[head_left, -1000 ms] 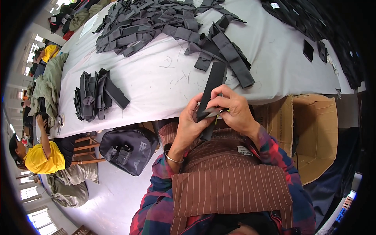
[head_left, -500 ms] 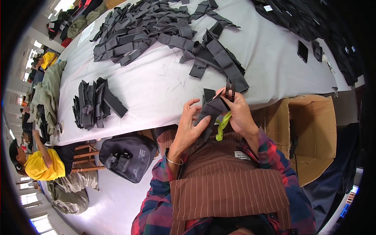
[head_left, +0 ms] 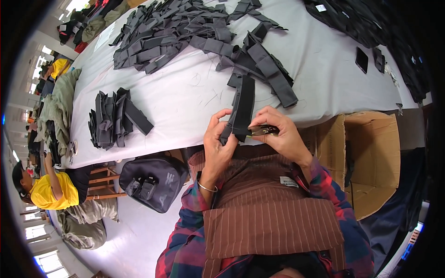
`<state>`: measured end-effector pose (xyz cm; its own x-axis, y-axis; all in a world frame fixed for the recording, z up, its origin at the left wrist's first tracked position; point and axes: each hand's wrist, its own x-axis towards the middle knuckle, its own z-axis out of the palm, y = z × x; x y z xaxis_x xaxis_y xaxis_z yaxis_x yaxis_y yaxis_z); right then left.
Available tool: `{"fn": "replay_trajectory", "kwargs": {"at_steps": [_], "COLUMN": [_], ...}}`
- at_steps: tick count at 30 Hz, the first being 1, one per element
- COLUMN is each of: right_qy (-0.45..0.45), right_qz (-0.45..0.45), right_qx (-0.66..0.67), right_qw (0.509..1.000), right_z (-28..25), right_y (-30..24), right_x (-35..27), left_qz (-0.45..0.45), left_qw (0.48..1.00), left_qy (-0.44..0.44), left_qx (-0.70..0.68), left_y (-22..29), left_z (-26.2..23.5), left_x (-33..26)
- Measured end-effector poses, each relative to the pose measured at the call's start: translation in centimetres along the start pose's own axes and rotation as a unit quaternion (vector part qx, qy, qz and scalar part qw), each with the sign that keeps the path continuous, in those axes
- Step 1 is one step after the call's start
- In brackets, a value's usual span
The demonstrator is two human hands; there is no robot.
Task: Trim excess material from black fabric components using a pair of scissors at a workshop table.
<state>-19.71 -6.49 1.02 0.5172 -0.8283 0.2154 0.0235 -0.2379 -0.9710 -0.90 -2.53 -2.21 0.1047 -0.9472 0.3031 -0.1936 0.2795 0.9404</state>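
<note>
- Now left hand (head_left: 218, 146) closed on dark strap (head_left: 242, 109), held upright over table (head_left: 185, 99) edge.
- Right hand (head_left: 280, 134) — fingers pinching small snips (head_left: 262, 130) against strap.
- Strap pile (head_left: 113, 119) well apart, left.

Both hands (head_left: 218, 143) (head_left: 282, 134) raised together, fingers pinched.

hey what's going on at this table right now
A person in a plaid shirt and striped brown apron holds a long dark fabric strip upright at the near edge of a grey table. The left hand pinches its lower end, while the right hand holds small snips against it. A big heap of similar strips lies farther back, and a smaller stack sits to the left.
</note>
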Motion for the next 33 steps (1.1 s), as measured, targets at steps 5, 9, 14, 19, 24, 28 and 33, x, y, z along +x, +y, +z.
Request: {"fn": "replay_trajectory", "kwargs": {"at_steps": [5,9,14,19,24,28,33], "right_qy": [0.050,0.056,0.089,0.079,0.093,0.092,0.083], "right_qz": [-0.045,-0.114,-0.165,-0.162,-0.159,-0.127,-0.130], "right_qx": [-0.157,-0.276,-0.378,-0.390,-0.366,-0.318,-0.298], "right_qw": [0.985,0.953,0.907,0.903,0.912,0.935,0.942], "right_z": [0.5,0.9,1.8,2.0,1.7,1.6,2.1], "right_y": [-2.6,-2.8,-2.6,-2.3,-1.7,-2.0,-1.6], "right_x": [0.0,0.2,0.5,0.7,0.6,0.5,0.7], "left_qz": [0.013,0.021,0.024,0.034,0.015,0.018,0.016], "left_qw": [0.996,0.992,0.987,0.985,0.988,0.988,0.990], "left_qy": [0.059,0.082,0.079,0.080,0.079,0.085,0.084], "left_qx": [0.063,0.098,0.140,0.148,0.133,0.127,0.112], "left_y": [-0.4,-0.4,0.1,0.3,0.0,0.0,0.0], "left_z": [-0.1,0.0,0.1,0.1,0.1,0.1,0.2], "left_x": [0.2,0.2,0.0,-0.1,-0.1,-0.2,-0.2]}}
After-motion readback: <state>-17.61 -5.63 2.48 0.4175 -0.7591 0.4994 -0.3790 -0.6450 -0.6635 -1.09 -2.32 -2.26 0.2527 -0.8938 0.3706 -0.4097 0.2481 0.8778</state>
